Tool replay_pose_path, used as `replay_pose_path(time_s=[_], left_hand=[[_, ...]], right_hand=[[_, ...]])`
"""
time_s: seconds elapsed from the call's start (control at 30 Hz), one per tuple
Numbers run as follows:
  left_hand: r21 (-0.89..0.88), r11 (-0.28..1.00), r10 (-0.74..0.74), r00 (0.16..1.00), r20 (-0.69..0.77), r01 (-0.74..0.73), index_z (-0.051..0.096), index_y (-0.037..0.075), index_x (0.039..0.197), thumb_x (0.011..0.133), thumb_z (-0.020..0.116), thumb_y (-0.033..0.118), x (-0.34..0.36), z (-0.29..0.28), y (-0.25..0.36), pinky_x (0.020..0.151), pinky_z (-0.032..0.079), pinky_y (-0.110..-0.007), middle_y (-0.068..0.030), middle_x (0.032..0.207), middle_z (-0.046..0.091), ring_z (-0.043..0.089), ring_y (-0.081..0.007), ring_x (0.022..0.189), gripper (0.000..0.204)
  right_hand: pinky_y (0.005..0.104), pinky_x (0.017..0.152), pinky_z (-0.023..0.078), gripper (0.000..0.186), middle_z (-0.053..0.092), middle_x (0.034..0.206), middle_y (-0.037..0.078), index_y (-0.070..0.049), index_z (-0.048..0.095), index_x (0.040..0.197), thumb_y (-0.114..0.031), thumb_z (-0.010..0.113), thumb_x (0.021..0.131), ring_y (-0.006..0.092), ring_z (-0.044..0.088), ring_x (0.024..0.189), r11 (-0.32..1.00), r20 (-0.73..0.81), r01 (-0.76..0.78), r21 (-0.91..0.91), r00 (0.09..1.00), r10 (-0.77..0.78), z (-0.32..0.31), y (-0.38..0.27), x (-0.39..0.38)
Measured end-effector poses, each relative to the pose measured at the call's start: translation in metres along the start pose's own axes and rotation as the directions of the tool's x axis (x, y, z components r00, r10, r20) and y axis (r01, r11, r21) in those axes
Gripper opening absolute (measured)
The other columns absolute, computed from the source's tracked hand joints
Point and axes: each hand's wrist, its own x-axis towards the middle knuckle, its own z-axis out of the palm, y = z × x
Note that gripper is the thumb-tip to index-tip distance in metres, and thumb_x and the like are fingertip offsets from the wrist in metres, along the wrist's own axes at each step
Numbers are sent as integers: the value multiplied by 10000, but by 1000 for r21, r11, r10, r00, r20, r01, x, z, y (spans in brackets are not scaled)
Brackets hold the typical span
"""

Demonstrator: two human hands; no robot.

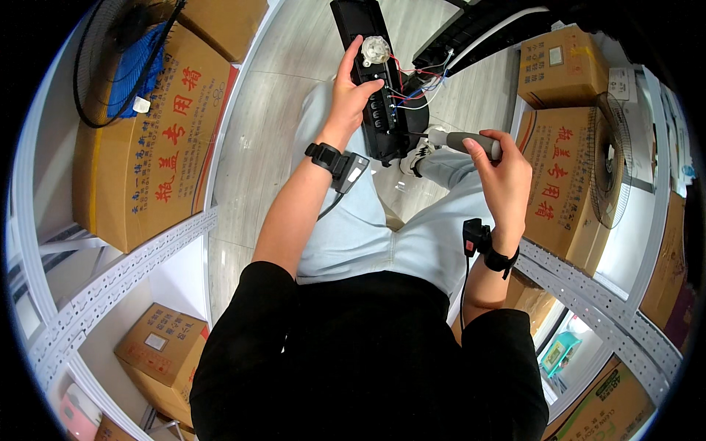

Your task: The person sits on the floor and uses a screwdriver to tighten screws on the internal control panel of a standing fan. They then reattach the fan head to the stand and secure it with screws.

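Observation:
A long black plastic housing (379,140) stands tilted in front of my knees. My left hand (346,106) grips its left side, thumb across the front and index finger stretched along the edge beside a clear round part (376,50). Red, blue and white wires (421,90) run from the housing to the right. In my right hand (507,176) is a screwdriver (460,140) with a grey handle, held level between thumb and fingers. Its thin shaft points left at the lower part of the housing; whether the tip touches a screw is too small to tell.
White metal shelving (132,268) flanks me on both sides, holding cardboard boxes (158,147). A black wire fan guard (82,66) sits upper left, another fan guard (610,158) at right. A large black frame (507,40) with a white cable stands beyond the housing.

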Motion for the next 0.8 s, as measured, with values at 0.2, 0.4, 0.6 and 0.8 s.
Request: replay_pose_path(time_s=[0.2, 0.4, 0.6, 0.8], left_hand=[[-34, 999, -3, 1000, -17, 3, 282, 151, 1482, 733, 583, -187, -1, 3, 2, 975, 464, -330, -93, 1332, 498, 532, -194, 1172, 875], [-21, 999, -28, 1000, -13, 28, 167, 186, 1517, 725, 539, -192, -1, 8, 9, 975, 452, -326, -110, 1357, 467, 522, -195, 1177, 953], [-81, 997, -21, 999, -46, 17, -64, 236, 1520, 736, 566, -187, -2, 7, 7, 935, 485, -368, -129, 1425, 363, 495, -250, 1201, 1092], [-94, 990, -110, 993, -44, 105, 245, 104, 1455, 730, 569, -173, 1, 1, 1, 960, 459, -342, -97, 1268, 518, 537, -209, 1147, 841]], right_hand=[[282, 570, 468, 387, 646, 720, 81, -32, 644, 1010, -286, 794, 758, 155, 563, 587, 966, -60, 187, 181, 982, -179, 3, 6, -1], [261, 544, 450, 360, 639, 723, 61, -25, 655, 991, -234, 807, 740, 115, 522, 568, 982, 27, 52, 184, 998, -58, 2, 4, -1], [264, 578, 468, 354, 655, 803, 72, -36, 662, 975, -212, 822, 714, 142, 575, 633, 959, -79, 143, 245, 989, -127, 2, 1, -3], [266, 648, 495, 335, 673, 893, 46, -23, 659, 1002, -164, 812, 740, 115, 621, 768, 798, -213, 155, 583, 976, -34, -12, 4, -3]])
